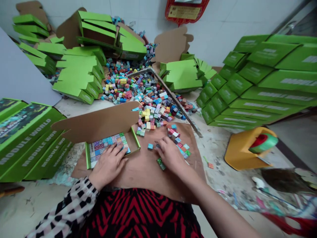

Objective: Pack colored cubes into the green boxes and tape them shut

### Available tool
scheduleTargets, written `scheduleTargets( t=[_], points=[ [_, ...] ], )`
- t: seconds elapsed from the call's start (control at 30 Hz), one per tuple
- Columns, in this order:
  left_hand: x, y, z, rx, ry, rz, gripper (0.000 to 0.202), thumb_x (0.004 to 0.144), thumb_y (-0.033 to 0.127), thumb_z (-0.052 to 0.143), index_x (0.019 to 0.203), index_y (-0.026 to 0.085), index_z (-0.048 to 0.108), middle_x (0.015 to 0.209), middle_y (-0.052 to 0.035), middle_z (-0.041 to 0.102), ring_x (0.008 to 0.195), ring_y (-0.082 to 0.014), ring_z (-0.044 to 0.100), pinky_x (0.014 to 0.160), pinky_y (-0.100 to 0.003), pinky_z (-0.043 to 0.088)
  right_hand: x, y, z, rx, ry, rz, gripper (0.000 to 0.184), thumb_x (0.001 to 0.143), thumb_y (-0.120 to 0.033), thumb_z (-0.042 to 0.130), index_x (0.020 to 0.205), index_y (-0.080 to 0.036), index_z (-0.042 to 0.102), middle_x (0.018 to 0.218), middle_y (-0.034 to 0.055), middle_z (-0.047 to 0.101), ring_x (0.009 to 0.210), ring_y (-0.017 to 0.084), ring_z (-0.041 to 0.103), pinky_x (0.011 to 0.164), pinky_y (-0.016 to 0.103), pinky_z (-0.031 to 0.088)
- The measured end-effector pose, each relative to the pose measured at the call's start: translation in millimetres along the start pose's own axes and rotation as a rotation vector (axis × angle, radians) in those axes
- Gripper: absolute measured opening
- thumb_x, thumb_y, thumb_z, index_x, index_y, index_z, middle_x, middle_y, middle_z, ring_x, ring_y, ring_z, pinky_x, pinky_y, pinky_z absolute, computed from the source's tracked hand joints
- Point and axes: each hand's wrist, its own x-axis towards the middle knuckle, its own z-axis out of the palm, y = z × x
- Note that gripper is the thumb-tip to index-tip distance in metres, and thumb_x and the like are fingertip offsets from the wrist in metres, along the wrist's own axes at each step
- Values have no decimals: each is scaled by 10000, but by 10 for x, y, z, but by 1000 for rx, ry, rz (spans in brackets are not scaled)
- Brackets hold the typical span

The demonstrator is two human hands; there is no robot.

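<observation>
An open green box (88,157) with a brown flap lies on a brown cardboard sheet (146,168) in front of me; small coloured cubes fill a layer inside it. My left hand (109,163) rests on the cubes in the box, fingers spread and flat. My right hand (170,155) lies palm down on the sheet among loose cubes, its fingers curled over a few of them; a green cube (160,163) sits at its thumb side. A small blue cube (150,146) lies between the hands.
A big heap of coloured cubes (146,92) spreads behind the sheet. Folded green boxes are stacked at the left (29,138), behind (81,72) and at the right (255,86). A yellow tape dispenser (247,148) stands right. A metal bar (173,99) crosses the heap.
</observation>
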Motion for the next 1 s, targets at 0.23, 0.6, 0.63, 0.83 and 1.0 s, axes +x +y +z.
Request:
scheduleTargets(
  t=[0.23, 0.6, 0.63, 0.83, 1.0],
  points=[
    [-9, -12, 7, -9, 23, 12, 354, 933, 318, 470, 1250, 198, 573, 1280, -100, 597, 1230, -303, 497, 1023, -523, 420, 77, -49, 104, -20, -125, -90, 164, 906, -267, 528, 995, -152, 602, 1047, 98, 540, 917, 191, 560, 807, 285, 417],
    [-60, 335, -198, -317, 203, 186, 258, 920, 184, 492, 1159, 188, 590, 1065, -75, 674, 948, -194, 617, 838, -366, 517, -147, -412, 36, 87, -313, -348, 213, 906, -91, 425, 959, -156, 620, 983, 72, 611, 885, 166, 572, 774, 268, 427],
    [-68, 375, -173, -370, 158, 165, 255, 926, 190, 480, 1159, 184, 584, 1055, -74, 671, 947, -189, 618, 835, -357, 521, -179, -441, 53, 124, -327, -348, 217, 909, -99, 426, 981, -151, 624, 1000, 79, 617, 902, 169, 577, 792, 274, 434],
    [-101, 450, 60, -597, -43, -83, 298, 873, 264, 538, 1163, 194, 527, 1007, -70, 608, 910, -200, 594, 800, -369, 529, -5, -233, -26, 349, -308, -336, 271, 874, -177, 519, 1128, -167, 613, 1070, 85, 660, 976, 187, 603, 848, 304, 455],
    [-1, 525, 52, -432, -169, -39, 412, 854, 331, 569, 1243, 226, 483, 1036, -66, 535, 941, -228, 559, 810, -399, 506, 444, -69, -70, 54, -85, -313, 423, 844, -77, 430, 1223, -170, 594, 1250, 111, 615, 1096, 233, 569, 908, 366, 422]
  ],
)
